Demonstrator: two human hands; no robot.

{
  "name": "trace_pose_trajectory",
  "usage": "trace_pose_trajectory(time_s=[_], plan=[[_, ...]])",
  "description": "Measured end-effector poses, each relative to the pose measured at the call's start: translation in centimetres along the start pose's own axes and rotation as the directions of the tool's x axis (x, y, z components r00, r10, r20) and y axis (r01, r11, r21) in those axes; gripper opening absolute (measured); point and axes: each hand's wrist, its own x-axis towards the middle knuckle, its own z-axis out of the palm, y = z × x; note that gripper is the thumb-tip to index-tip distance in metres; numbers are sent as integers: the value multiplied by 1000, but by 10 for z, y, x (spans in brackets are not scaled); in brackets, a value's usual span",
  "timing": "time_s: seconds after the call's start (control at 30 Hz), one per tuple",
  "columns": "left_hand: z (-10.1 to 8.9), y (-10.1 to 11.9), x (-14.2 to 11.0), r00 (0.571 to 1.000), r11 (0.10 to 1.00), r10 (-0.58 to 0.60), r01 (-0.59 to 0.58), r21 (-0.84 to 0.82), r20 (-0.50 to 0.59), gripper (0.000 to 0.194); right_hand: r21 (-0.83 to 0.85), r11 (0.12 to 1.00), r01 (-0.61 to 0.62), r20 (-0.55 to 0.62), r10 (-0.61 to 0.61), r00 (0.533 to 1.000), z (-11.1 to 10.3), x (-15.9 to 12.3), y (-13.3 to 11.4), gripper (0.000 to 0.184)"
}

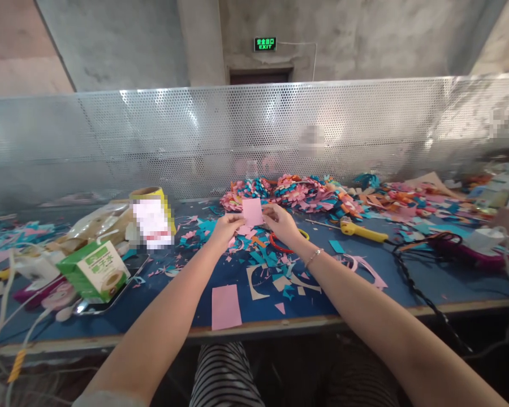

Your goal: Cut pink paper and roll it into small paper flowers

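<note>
Both my hands hold up a small pink paper square [253, 211] above the blue table [449, 285]. My left hand [224, 229] pinches its lower left edge, and my right hand [282, 222] pinches its right edge; a bracelet shows on that wrist. Under my right hand lie red-handled scissors [275, 244]. Pink and teal paper scraps [263, 260] litter the table below my hands. A larger pink paper rectangle [225, 306] lies flat near the front edge.
A heap of coloured paper flowers [297, 192] sits behind my hands. A yellow glue gun [360, 230] with a black cord lies to the right. A green carton [94, 270], snack bags and a yellow can [152, 217] stand left. A perforated metal screen [254, 130] backs the table.
</note>
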Motion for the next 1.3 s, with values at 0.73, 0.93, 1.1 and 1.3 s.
trace_pose_trajectory(time_s=[0.73,0.93,1.1,1.3], plan=[[7,9,-6,992,980,-127,126,-152,0,9,-234,941,243,139,-215,967,0,-10,-16,52],[6,6,-4,990,981,-139,137,-140,-5,5,-297,873,386,155,-354,922,2,-11,-16,42],[3,2,-1,993,986,-95,84,-146,-70,6,-303,860,410,229,-352,908,2,-12,-15,41],[-1,0,1,996,995,27,-35,-97,-81,8,-297,830,472,359,-361,861,5,-18,-18,53]])
